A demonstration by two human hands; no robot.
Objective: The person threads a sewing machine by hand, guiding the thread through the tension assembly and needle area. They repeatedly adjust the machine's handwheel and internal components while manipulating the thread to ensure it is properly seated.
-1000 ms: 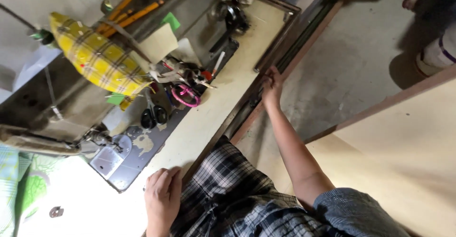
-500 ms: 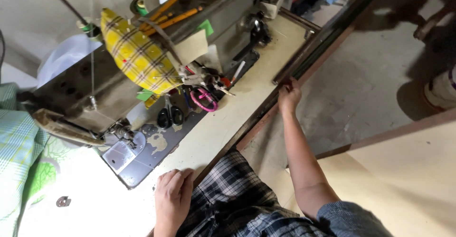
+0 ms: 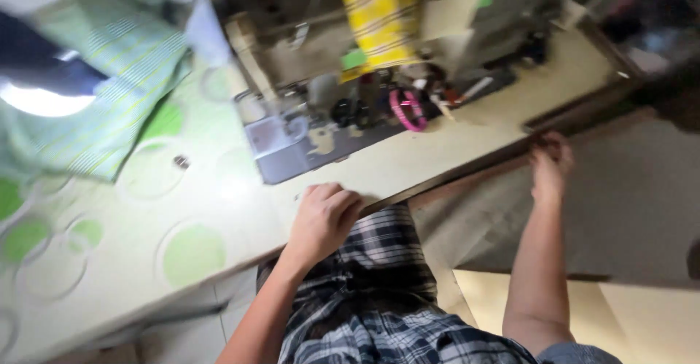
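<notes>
1. Head view, only cam. Frame's motion-blurred, so fine detail is soft.
2. Your left hand (image 3: 322,222), lower centre: palm down, fingers curled over the near edge of the sewing table (image 3: 408,167). Gripping the edge, nothing else in it.
3. Your right hand (image 3: 550,161), centre right: fingers hooked on the same table edge where the dark rim runs up-right. Closed on the edge too, as far as blur lets me tell.
4. Step in hand, my read: you're braced on the table edge w/ both hands, seating or squaring up at the machine. No fabric under either hand.
5. Sewing machine (image 3: 321,50) sits upper centre, metal plate (image 3: 273,134) just below it, well apart from both hands.
6. Next move, as judgement: a hand has to let go of the edge and reach up-frame to the plate area or to the cloth; keep clear of the clutter by the pink scissors (image 3: 408,110).
7. Surface: pale tabletop; left part carries a cover w/ green circles (image 3: 191,253). Green striped fabric (image 3: 109,94) piled upper left. Yellow plaid cloth (image 3: 380,15) hangs over the machine, top centre.
8. Room: grey floor (image 3: 634,196) at right, tan board (image 3: 656,320) lower right. Plaid garment (image 3: 372,291) in your lap, bottom centre.
</notes>
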